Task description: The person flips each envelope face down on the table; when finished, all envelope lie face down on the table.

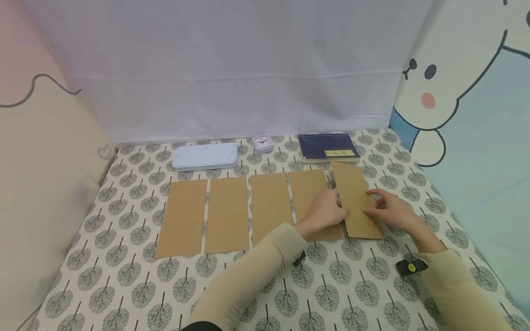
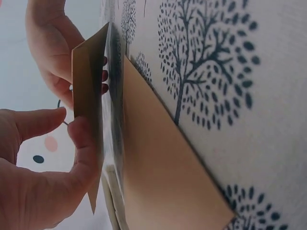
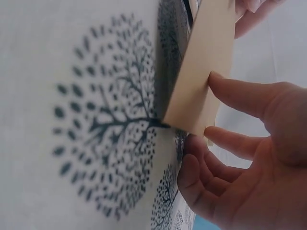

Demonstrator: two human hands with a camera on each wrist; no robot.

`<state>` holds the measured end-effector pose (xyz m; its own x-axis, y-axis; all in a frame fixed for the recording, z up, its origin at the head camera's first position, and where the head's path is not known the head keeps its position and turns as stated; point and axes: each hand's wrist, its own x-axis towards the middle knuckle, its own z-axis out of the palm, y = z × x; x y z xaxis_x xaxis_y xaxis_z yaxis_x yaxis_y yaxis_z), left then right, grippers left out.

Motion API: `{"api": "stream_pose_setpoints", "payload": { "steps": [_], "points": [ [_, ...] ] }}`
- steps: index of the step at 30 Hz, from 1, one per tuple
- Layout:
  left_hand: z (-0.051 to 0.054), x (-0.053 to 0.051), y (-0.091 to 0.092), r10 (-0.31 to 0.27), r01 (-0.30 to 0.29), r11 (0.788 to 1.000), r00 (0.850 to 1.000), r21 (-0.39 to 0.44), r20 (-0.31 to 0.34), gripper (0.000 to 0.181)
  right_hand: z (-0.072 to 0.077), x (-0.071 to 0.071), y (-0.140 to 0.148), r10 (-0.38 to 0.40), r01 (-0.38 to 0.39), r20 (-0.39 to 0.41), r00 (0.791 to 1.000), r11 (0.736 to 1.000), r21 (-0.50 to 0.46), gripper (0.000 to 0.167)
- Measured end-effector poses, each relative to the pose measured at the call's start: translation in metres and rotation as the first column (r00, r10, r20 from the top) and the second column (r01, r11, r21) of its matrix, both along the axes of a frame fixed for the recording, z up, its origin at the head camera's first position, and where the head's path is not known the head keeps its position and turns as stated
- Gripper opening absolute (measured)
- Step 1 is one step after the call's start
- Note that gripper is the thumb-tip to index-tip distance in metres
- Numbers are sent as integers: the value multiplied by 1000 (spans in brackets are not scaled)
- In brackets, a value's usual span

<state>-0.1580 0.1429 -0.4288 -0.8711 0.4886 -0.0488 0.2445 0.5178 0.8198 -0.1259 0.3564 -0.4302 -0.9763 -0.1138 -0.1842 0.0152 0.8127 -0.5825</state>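
A rectangular cardboard piece at the right end of a row is tilted up off the patterned cloth. My left hand holds its left edge. On the opposite side my right hand grips the right edge, thumb and fingers at the board. The right wrist view shows the right hand with thumb and index fingertips at the cardboard's edge. In the left wrist view, the left hand is by the raised board. Flat beside it lies another cardboard piece, partly covered by my left hand.
More cardboard pieces lie flat to the left, including the leftmost one. Behind the row are a white flat case, a small square clock and a dark blue book. Tree-patterned cloth covers the table.
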Motion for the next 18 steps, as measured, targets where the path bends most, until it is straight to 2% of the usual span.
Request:
{"api": "stream_pose_setpoints", "payload": {
  "steps": [3, 7, 14, 18],
  "points": [
    [-1, 1, 5, -11, 13, 999, 998, -32, 57, 24, 1, 0, 1, -12, 12, -9, 1000, 1000, 11, 68],
    [-5, 1, 10, 13, -5, 998, 991, -59, 131, 31, -1, 0, 3, -32, 33, -23, 999, 998, 49, 67],
    [-10, -3, 13, 48, -43, 999, 964, -26, 263, 21, -7, -3, 5, -40, 44, -47, 998, 995, 89, 64],
    [-10, -4, 13, 62, -48, 997, 958, -57, 281, 24, -9, -5, 5, -20, 29, -74, 997, 992, 126, 63]
  ]
}}
